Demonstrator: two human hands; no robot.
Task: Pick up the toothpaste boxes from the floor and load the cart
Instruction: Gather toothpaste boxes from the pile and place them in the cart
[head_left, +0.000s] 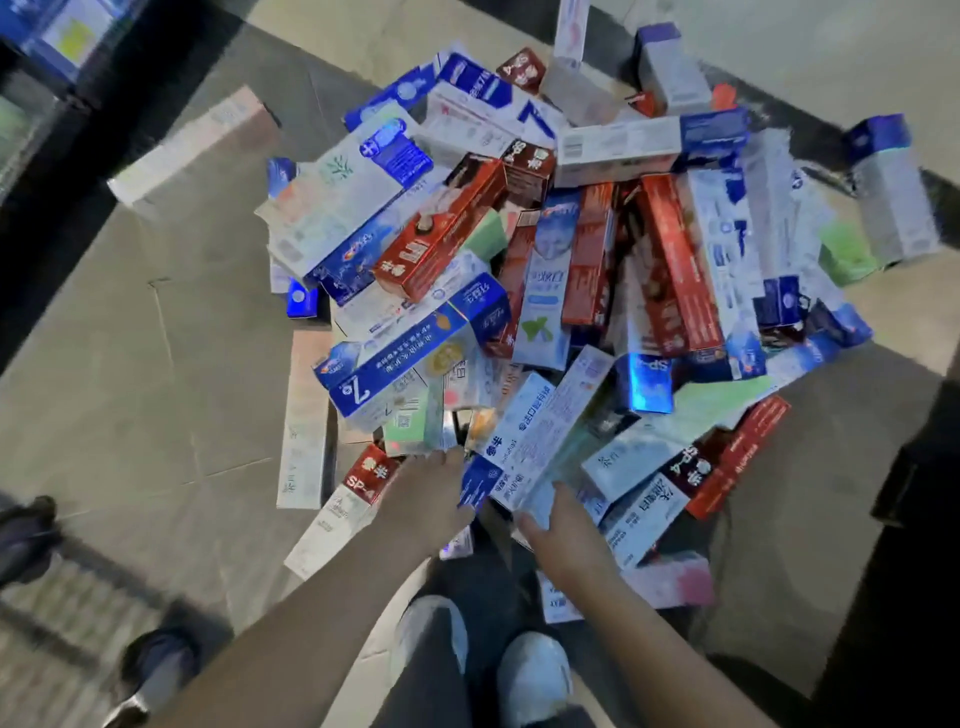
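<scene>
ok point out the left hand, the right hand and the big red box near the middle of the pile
left hand (428, 493), head view, on the back of the hand
right hand (563, 525), head view, on the back of the hand
red box (441, 228), head view, on the middle of its long top face

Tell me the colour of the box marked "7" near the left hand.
Blue and white box, clearest in the head view.

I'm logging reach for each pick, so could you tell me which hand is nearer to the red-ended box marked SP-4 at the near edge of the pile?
Left. The left hand lies right beside the SP-4 box; the right hand is farther right.
</scene>
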